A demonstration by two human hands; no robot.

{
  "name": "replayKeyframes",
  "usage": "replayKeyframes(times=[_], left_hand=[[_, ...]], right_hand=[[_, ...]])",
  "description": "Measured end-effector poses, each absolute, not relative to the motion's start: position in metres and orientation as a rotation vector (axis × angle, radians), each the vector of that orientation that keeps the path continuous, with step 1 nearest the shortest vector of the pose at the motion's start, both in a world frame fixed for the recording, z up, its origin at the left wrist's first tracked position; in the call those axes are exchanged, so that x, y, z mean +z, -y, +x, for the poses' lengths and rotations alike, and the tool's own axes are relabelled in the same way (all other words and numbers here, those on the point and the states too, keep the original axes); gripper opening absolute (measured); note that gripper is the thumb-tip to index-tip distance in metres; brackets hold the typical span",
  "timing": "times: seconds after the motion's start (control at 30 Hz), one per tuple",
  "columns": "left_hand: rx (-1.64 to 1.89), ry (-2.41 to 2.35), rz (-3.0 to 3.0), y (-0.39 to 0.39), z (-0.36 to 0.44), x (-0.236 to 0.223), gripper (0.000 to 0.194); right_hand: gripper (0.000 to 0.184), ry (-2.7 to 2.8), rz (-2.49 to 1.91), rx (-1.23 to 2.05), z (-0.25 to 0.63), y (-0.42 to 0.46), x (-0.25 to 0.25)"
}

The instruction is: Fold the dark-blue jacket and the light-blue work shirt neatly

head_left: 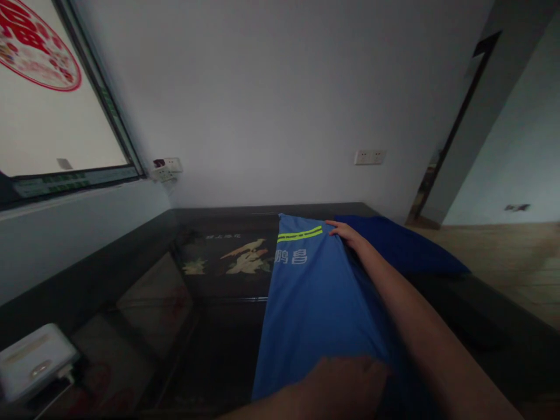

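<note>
A blue work shirt point(306, 303) lies folded lengthwise on the dark glossy tabletop point(219, 350), with a yellow-green stripe and white lettering near its far end. At the shirt's far right edge, my right hand point(347, 232) has its fingers closed on the cloth, just past the stripe. My left hand point(345, 382) is low in the view over the shirt's near end, blurred and dim. Its outline is a closed fist against the cloth, with the fingertips hidden. Beyond my right forearm is a darker blue cloth point(394, 242), spread towards the table's right edge.
At the lower left sits a white box-shaped device point(39, 364) with a cable. A flower picture point(247, 259) decorates the tabletop. Behind the table rises a pale wall with a socket point(370, 157); a window point(56, 134) is on the left. Tiled floor point(516, 251) shows at right.
</note>
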State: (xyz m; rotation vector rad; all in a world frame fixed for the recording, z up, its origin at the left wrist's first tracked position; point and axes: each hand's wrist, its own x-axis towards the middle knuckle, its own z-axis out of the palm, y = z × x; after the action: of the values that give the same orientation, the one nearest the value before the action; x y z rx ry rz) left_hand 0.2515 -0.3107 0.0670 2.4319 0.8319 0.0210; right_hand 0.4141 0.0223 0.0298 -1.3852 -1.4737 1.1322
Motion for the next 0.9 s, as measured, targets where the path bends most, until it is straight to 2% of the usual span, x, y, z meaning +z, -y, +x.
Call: replayKeyframes(times=[0.17, 0.3, 0.5, 0.6, 0.73, 0.9], left_hand=[[-0.003, -0.837, 2.505, 0.314, 0.273, 0.016, 0.04], [-0.043, -0.952, 2.491, 0.322, 0.269, 0.003, 0.042], [-0.069, -1.078, 2.438, 0.337, 0.244, 0.023, 0.063], [0.031, -0.996, 2.367, 0.336, 0.244, 0.03, 0.056], [0.348, -0.827, 2.33, 0.335, 0.26, 0.044, 0.043], [0.577, -0.51, 2.568, 0.343, 0.283, 0.071, 0.036]], right_hand=[[0.065, 1.459, -1.5, 1.054, 0.435, -0.012, -0.004], [0.074, 1.459, -1.567, 0.934, 0.443, -0.009, -0.02], [0.069, 1.527, -1.644, 0.768, 0.453, -0.001, -0.022], [0.063, 1.591, -1.638, 0.745, 0.453, 0.005, -0.022], [0.052, 1.689, -1.598, 0.634, 0.451, 0.008, -0.013], [0.04, 1.796, -1.542, 0.447, 0.453, 0.0, 0.017]])
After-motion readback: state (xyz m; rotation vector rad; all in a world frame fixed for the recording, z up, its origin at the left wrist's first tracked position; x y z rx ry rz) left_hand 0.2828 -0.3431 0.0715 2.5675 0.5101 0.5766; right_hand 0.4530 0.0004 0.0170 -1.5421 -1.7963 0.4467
